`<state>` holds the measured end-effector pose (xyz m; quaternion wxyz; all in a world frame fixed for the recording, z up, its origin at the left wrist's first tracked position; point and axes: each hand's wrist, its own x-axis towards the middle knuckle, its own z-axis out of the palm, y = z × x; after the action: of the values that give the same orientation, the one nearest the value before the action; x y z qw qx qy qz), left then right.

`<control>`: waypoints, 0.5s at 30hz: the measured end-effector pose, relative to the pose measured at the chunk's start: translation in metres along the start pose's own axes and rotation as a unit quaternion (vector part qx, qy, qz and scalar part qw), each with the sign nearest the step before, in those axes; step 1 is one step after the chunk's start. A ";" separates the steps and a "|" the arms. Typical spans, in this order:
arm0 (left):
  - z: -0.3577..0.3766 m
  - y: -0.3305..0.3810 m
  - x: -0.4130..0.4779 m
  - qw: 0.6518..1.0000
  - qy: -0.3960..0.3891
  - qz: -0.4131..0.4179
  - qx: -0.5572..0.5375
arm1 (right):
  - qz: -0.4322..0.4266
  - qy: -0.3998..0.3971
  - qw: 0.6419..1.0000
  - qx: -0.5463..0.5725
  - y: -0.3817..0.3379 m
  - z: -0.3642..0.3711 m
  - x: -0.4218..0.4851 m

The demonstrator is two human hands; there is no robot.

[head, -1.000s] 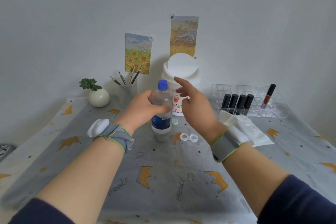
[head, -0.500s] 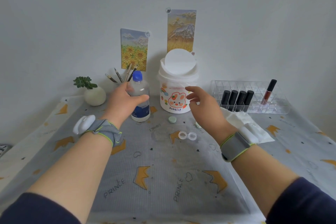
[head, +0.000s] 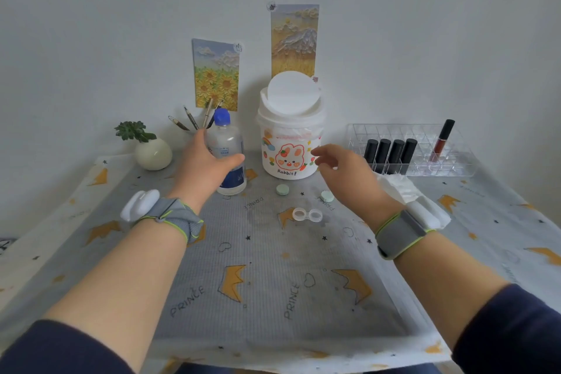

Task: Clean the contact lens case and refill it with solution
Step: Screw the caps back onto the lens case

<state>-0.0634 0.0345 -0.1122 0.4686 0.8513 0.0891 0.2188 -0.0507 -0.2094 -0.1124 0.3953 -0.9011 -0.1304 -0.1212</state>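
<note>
A crown-print cloth covered the bench (head: 273, 297). At the back stood a white bin (head: 290, 143). The left hand (head: 206, 167) was wrapped around the upright bottle (head: 226, 152) left of the bin; the right hand (head: 349, 176) hovered empty, fingers spread. The clear case (head: 307, 215) lay uncapped between the wrists, its 2 green caps (head: 282, 189) just behind it.
</note>
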 end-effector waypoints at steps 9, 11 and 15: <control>0.020 0.014 -0.030 0.966 0.118 0.185 0.138 | 0.023 -0.038 0.995 -0.088 0.003 -0.015 -0.011; 0.031 0.017 -0.035 0.974 0.027 0.180 0.135 | 0.027 -0.057 0.990 -0.129 0.003 -0.015 -0.014; 0.050 0.020 -0.044 0.977 -0.130 0.125 0.118 | 0.021 -0.091 0.980 -0.177 0.006 -0.011 -0.017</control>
<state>-0.0807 -0.0301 -0.1310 0.3416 0.9259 -0.0548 0.1514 -0.0664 -0.2239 -0.1143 0.2183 -0.9666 -0.1239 -0.0514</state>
